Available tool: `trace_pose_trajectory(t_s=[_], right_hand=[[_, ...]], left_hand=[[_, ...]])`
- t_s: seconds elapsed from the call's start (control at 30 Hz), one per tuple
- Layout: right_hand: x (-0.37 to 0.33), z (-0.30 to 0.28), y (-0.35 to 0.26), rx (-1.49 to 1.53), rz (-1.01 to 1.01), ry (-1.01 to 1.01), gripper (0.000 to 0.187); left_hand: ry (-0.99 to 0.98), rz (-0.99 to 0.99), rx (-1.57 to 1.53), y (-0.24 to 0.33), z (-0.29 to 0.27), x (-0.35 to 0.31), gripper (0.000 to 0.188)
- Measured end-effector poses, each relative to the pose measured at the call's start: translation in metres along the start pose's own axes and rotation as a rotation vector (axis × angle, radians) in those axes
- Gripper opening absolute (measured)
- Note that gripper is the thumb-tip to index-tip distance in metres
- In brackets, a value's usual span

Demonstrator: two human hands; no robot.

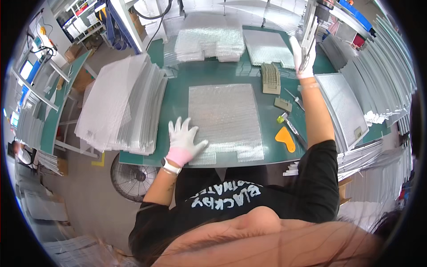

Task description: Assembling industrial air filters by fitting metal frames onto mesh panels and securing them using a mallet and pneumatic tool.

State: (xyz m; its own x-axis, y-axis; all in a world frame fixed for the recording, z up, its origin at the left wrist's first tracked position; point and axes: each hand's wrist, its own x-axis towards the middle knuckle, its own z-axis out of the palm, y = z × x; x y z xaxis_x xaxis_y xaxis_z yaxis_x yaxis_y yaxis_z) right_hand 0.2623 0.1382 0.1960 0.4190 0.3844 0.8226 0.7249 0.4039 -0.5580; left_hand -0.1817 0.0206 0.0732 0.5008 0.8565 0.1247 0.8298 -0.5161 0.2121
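A silvery, finely ribbed flat panel (224, 118) with a notch in its near edge lies on the green tabletop (175, 89). At the panel's near left corner is my left hand (181, 141), in a white glove with a pink cuff, fingers spread and palm down. My right hand (305, 60), also in a white glove, reaches to the far right. A hanging metal tool (310, 33) with a dark knob overlaps it. The thumb stands apart, but the other fingers are partly hidden, so whether it grips the tool is unclear.
Stacked panels stand left (120, 104), at the back (210, 38) and at the right (378, 71). On the table's right lie a beige ridged block (270, 78), a smaller block (283, 104), a hammer (291, 127) and a yellow scraper (285, 139). A floor fan (133, 177) stands below left.
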Motion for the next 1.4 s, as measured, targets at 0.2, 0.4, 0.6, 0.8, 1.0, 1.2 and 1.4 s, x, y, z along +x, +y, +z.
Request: trace_pose_trajectory(t_s=[0.2, 0.4, 0.6, 0.8, 1.0, 1.2, 1.4], right_hand=[[-0.167, -0.027, -0.125, 0.636, -0.179, -0.13, 0.12], [-0.263, -0.076, -0.209, -0.136, -0.174, -0.604, 0.102], [-0.211, -0.119, -0.184, -0.189, 0.511, -0.654, 0.085], [-0.226, -0.106, -0.17, -0.284, 0.473, -0.742, 0.084], [-0.243, -0.086, -0.143, -0.313, 0.484, -0.82, 0.081], [-0.264, -0.077, -0.123, -0.384, 0.481, -0.843, 0.072], [-0.27, -0.08, -0.114, -0.361, 0.328, -0.873, 0.062]], left_hand=[[0.276, 0.177, -0.779, 0.038, -0.003, -0.011, 0.094], [0.724, -0.095, -1.755, 0.083, -0.001, -0.035, 0.046], [0.519, -0.288, -1.589, 0.037, -0.007, -0.046, 0.058], [0.335, -0.077, -0.348, 0.029, 0.0, -0.033, 0.076], [0.248, -0.149, -0.187, 0.021, 0.019, -0.022, 0.071], [0.17, -0.147, -0.12, 0.014, 0.031, -0.014, 0.071], [0.095, -0.167, -0.195, 0.012, 0.026, -0.013, 0.07]])
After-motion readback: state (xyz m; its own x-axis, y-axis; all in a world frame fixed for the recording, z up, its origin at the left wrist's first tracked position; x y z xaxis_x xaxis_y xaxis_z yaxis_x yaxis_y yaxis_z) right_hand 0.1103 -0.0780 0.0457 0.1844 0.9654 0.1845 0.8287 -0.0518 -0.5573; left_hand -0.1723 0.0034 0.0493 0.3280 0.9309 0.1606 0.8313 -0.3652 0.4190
